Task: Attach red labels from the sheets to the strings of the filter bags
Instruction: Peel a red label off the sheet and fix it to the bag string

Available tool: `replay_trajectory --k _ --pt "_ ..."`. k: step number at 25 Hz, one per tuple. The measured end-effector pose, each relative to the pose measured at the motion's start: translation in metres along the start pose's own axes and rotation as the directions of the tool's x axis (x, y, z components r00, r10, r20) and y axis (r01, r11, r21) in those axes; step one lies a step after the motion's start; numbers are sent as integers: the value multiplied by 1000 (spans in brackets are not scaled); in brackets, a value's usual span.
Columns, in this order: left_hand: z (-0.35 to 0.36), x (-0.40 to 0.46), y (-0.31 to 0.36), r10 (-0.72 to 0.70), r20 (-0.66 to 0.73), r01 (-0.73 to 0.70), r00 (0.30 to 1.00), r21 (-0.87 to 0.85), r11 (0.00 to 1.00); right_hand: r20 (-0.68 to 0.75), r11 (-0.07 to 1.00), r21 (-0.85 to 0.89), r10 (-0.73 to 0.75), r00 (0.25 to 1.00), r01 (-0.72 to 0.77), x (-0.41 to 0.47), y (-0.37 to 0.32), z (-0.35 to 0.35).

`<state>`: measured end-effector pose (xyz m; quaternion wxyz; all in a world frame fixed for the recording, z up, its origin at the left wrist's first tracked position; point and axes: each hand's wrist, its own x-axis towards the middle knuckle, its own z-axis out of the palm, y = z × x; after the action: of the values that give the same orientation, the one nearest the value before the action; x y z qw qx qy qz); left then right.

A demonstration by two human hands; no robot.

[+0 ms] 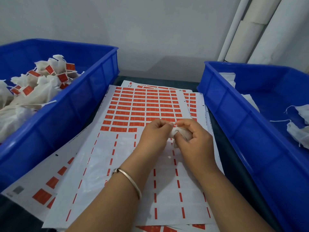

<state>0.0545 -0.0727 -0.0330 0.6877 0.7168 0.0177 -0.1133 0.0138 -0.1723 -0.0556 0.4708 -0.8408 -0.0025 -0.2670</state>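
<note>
A white filter bag is bunched in my right hand, whose fingers curl round it. My left hand meets it from the left and pinches a small red label between the fingertips of both hands; the string is too small to make out. Both hands hover over the top sheet of red labels, whose lower half is peeled down to white backing with red strips.
A blue crate on the left holds several filter bags with red labels attached. A blue crate on the right holds unlabelled white bags. More label sheets lie stacked underneath. White rolls lean at the back right.
</note>
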Motion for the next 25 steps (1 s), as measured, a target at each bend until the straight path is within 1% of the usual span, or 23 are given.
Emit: replay_trajectory --k 2,5,7,10,12,14,15,17,19,20,21,23,24,25 --pt "0 0 0 -39 15 39 999 -22 999 -30 1000 -17 -4 1000 4 1 3 0" --pt "3 -1 -4 -32 43 32 999 -6 999 -77 999 -31 7 997 -9 6 8 -2" --pt "5 -1 -5 -35 41 36 999 -18 999 -61 998 -53 33 998 -36 8 10 -3" --pt "3 0 -2 -33 38 36 999 -97 995 -14 994 -57 89 996 -90 10 11 -3" --pt "2 -2 0 4 92 12 996 -176 984 -15 987 -24 158 987 -158 12 9 -4" --pt "2 -2 -1 68 152 -41 986 -174 984 -5 976 0 217 976 -217 14 8 -4" --pt "2 -2 -1 100 156 -76 983 -152 985 15 968 30 248 969 -248 14 7 -4" --pt "1 -1 0 147 92 -137 985 -110 985 81 931 149 324 943 -333 14 5 -3" --pt "-3 0 1 157 -6 -157 988 -87 984 168 868 244 401 901 -432 14 6 -2" --pt "-4 2 0 157 -35 -159 987 -83 984 221 815 321 432 874 -483 15 6 -3" --pt "-4 3 -2 163 -42 -166 986 -74 983 287 732 421 453 844 -536 16 6 -4" --pt "-2 2 -4 192 -20 -192 981 -11 981 413 522 594 455 789 -612 17 7 -7" --pt "0 1 -5 214 -8 -214 977 34 976 455 442 637 446 771 -631 17 8 -9" --pt "0 1 -6 243 2 -243 970 80 967 485 391 656 437 758 -645 17 8 -10"
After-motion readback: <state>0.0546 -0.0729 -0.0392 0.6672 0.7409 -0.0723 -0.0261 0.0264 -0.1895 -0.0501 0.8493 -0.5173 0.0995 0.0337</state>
